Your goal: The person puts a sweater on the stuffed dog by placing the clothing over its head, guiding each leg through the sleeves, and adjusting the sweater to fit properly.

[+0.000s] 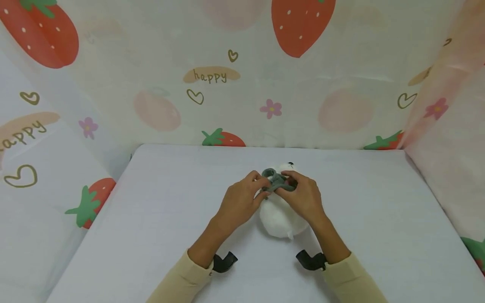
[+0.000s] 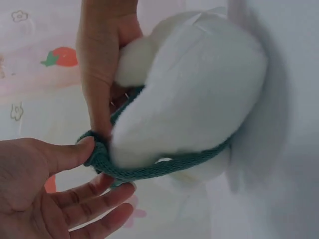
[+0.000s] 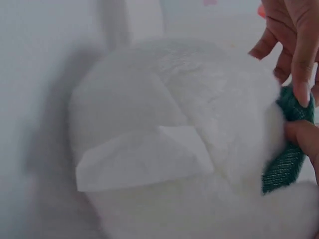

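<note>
A white plush toy (image 1: 282, 216) lies on the table with its rounded back end toward me. Around its neck runs a green knitted scarf (image 1: 276, 180), its ends crossing on the upper side. My left hand (image 1: 240, 198) pinches the scarf between thumb and fingers; in the left wrist view the knitted band (image 2: 164, 167) stretches from there along the toy's white body (image 2: 199, 94). On the other side my right hand (image 1: 305, 195) grips the scarf close to the toy's head, its thumb (image 3: 303, 137) pressed on the knit. The toy partly hides that hand's fingers in the left wrist view.
A white fabric tag (image 3: 144, 159) sticks out from the plush toy. Beneath it is a table with a white cover (image 1: 170, 189). Strawberry-printed cloth (image 1: 227, 113) stands behind and on both sides. Black wrist mounts (image 1: 225, 261) sit at both cuffs, low over the table.
</note>
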Demonstrator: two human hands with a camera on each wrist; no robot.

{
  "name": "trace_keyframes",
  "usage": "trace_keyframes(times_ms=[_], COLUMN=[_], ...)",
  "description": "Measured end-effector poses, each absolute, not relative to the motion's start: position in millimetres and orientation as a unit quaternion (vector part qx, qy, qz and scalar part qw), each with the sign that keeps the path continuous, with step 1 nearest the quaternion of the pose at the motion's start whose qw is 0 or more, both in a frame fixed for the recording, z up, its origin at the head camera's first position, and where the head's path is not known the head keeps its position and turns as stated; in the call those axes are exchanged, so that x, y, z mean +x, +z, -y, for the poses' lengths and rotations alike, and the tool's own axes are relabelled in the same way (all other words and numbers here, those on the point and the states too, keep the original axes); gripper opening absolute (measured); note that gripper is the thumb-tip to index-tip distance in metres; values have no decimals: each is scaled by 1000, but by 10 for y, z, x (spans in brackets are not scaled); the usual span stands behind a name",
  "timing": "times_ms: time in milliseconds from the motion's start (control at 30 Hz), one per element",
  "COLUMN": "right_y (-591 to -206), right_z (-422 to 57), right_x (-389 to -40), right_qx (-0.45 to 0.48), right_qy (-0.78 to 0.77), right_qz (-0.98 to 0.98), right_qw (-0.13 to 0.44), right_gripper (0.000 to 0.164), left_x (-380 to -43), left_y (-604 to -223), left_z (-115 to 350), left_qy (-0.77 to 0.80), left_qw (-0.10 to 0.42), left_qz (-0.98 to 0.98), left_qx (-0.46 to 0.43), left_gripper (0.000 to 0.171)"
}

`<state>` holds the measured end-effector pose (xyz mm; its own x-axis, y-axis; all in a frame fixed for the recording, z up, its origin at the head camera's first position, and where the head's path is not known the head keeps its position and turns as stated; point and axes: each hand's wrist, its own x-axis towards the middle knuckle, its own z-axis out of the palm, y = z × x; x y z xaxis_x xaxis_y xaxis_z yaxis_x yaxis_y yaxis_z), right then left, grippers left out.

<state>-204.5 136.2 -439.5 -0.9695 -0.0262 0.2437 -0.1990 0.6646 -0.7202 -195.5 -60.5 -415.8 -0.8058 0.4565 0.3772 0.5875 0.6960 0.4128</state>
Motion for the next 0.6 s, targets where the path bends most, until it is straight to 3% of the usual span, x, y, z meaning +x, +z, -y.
trace_keyframes(times_ms=[100,300,600], right_y=[-4412,-4379,-4381], right_z=[-1383,-1481,-1449], right_x=[-2049,-2057,-2071], right_qx=[65,144,142], right_qy=[385,340,329], right_qz=[914,926,925], right_qw=[108,83,124], right_gripper=[50,71,70], left_x=[-1967,-1998,-2006], left_y=[-4199,-4256,-4253], left_z=[586,570,558], left_qy=[-278,-306,-319], left_qw=[117,121,108], left_qz=[913,909,906], left_qx=[-274,-255,-256], left_gripper=[15,14,18])
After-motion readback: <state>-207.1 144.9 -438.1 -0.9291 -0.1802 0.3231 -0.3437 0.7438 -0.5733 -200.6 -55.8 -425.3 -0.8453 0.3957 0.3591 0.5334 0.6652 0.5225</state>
